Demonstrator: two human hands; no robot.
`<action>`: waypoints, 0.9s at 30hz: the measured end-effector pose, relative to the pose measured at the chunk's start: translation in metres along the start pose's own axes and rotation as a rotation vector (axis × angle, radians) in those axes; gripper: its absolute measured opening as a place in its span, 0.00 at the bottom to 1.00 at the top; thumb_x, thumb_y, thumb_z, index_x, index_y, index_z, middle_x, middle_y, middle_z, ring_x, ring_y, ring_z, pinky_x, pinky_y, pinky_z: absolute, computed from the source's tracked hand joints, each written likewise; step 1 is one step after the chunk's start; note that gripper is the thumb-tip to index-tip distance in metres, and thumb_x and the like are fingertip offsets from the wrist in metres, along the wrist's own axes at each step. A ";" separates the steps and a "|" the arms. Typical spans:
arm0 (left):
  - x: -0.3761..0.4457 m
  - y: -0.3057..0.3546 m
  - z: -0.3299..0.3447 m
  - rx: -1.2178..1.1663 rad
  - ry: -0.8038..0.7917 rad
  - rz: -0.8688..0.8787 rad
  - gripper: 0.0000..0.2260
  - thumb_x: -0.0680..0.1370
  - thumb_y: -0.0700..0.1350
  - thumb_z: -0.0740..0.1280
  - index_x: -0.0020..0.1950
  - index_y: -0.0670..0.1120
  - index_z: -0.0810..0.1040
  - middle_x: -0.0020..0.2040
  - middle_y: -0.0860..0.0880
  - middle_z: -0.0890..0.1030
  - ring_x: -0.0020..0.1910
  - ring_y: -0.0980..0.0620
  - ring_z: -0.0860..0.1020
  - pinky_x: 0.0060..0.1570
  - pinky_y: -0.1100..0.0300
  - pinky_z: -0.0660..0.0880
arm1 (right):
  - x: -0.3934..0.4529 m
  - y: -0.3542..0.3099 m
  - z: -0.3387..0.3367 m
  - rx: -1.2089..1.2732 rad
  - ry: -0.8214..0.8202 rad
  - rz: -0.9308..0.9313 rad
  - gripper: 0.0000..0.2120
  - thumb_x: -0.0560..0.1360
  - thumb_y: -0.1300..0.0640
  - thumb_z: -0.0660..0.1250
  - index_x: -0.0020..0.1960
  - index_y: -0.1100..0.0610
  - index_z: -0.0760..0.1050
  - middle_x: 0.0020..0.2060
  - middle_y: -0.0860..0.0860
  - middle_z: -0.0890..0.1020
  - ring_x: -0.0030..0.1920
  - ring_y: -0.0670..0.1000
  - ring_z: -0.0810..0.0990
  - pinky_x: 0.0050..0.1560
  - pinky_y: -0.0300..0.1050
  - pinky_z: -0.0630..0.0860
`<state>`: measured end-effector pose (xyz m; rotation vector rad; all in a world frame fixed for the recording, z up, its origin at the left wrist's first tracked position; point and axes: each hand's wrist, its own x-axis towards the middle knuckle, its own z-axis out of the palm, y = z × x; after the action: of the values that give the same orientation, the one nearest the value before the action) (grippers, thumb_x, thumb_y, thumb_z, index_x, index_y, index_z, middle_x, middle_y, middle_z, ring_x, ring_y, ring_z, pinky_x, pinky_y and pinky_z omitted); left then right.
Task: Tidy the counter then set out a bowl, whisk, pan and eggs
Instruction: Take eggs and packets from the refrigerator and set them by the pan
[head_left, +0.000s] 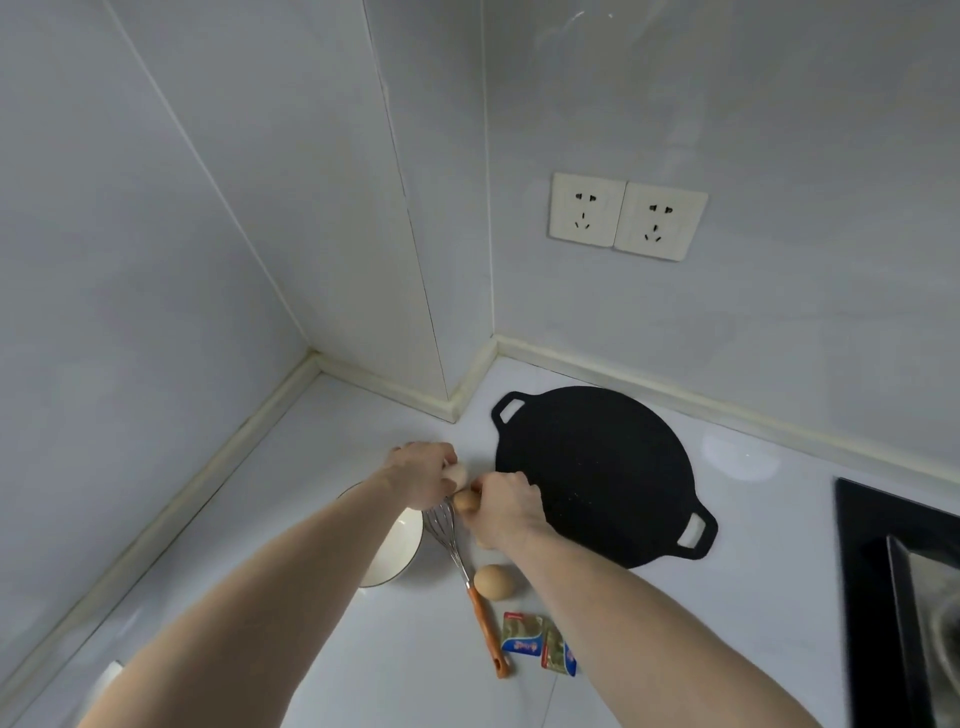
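A flat black pan (597, 473) with two loop handles lies on the white counter (395, 675). Left of it stands a white bowl (397, 551), partly hidden by my left forearm. Between bowl and pan lies a wire whisk (470, 577) with an orange handle. My left hand (421, 475) holds a pale egg (457, 474) above the whisk's wires. My right hand (501, 512) grips a brown egg (466, 501) right beside it. Another brown egg (493, 582) rests on the counter next to the whisk's handle.
Two small blue-and-green sachets (540, 642) lie near the whisk's handle end. A black hob (893, 597) fills the right edge. Two wall sockets (626, 215) sit above the pan. Walls close the counter at the back and left; a corner column juts out behind the pan.
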<state>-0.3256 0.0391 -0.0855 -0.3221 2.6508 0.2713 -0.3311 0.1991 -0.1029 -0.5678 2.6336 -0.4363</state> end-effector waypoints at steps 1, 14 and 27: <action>0.000 -0.001 0.001 -0.018 -0.004 -0.002 0.18 0.76 0.56 0.65 0.65 0.57 0.75 0.62 0.53 0.80 0.63 0.46 0.76 0.64 0.53 0.71 | 0.001 0.000 0.002 -0.005 0.014 -0.005 0.10 0.76 0.46 0.68 0.51 0.51 0.81 0.49 0.52 0.83 0.56 0.55 0.76 0.55 0.53 0.71; 0.004 0.065 -0.016 -0.161 0.109 0.088 0.16 0.79 0.52 0.66 0.66 0.51 0.73 0.57 0.47 0.79 0.59 0.45 0.76 0.56 0.54 0.74 | -0.030 0.089 -0.047 0.270 0.194 0.057 0.16 0.75 0.41 0.70 0.59 0.47 0.80 0.50 0.44 0.83 0.52 0.48 0.76 0.55 0.49 0.72; 0.079 0.290 0.013 -0.085 0.224 0.418 0.18 0.78 0.48 0.68 0.67 0.47 0.72 0.61 0.46 0.78 0.61 0.44 0.72 0.59 0.49 0.72 | -0.035 0.278 -0.114 0.397 0.400 0.506 0.13 0.78 0.44 0.64 0.45 0.52 0.79 0.40 0.48 0.83 0.43 0.54 0.80 0.43 0.43 0.72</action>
<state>-0.4667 0.3041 -0.0933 0.1940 2.9153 0.5065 -0.4422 0.4801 -0.0975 0.3416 2.7978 -0.9474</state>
